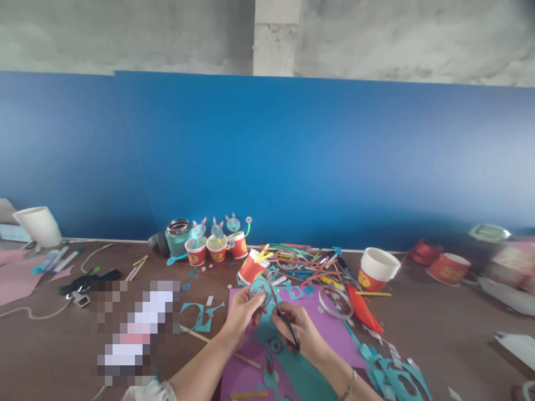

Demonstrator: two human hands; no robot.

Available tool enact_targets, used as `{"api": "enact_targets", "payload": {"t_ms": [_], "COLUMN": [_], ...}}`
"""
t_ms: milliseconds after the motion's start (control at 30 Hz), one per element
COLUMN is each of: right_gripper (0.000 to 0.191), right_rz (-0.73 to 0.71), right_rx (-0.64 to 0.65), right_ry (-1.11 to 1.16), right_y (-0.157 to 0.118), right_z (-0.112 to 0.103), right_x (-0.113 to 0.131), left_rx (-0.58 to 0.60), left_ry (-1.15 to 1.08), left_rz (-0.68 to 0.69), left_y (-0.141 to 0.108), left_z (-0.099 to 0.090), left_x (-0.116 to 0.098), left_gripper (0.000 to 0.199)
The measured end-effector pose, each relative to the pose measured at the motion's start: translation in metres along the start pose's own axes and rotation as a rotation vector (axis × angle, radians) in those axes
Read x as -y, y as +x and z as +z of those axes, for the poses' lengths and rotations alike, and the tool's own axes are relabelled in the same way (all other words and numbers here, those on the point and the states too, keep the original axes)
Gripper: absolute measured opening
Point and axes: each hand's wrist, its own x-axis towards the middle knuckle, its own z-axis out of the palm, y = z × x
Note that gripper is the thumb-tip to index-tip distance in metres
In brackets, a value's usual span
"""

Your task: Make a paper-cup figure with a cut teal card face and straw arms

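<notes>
Holding a round blue paper face (259, 284) in our left hand (242, 313), we have it raised above a purple sheet (340, 346) on the brown desk (453, 328), its drawn side towards us. Our left fingers (258, 302) are clamped on its lower edge, the thumb lying over the front. In our right hand (298, 328) we grip black-handled scissors (289, 323), the fingers closed about the handles; the blades point up along the disc's right edge, though we cannot tell whether they touch the paper. Below our hands a teal sheet (307, 370) overlaps the purple one. Just beyond the disc leans a red-and-white cup (249, 269) with yellow strips (263, 255) sticking out. Behind it to the left, three small cups (217, 249) stand in a row, rabbit-eared faces above them, next to a teal flask (178, 243). To the right of the leaning cup we see a heap of coloured strips (305, 264), then a clear ring (335, 302) and a larger cup (376, 270). Cut teal scraps (399, 376) lie near our right forearm.
</notes>
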Motion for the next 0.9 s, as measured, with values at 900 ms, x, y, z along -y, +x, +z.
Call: {"api": "enact_targets", "payload": {"t_ms": [900], "right_gripper": [0.029], "right_rz": [0.038], "right_rx": [0.029], "right_ry": [0.041], "right_y": [-0.0003], "right_z": [-0.0011], "right_x": [0.0012], "left_rx": [-0.043], "left_ry": [0.0], "left_rz": [-0.039], "left_y": [-0.0014], "left_z": [0.0013], "left_x": [-0.0008], "left_gripper": [0.034]}}
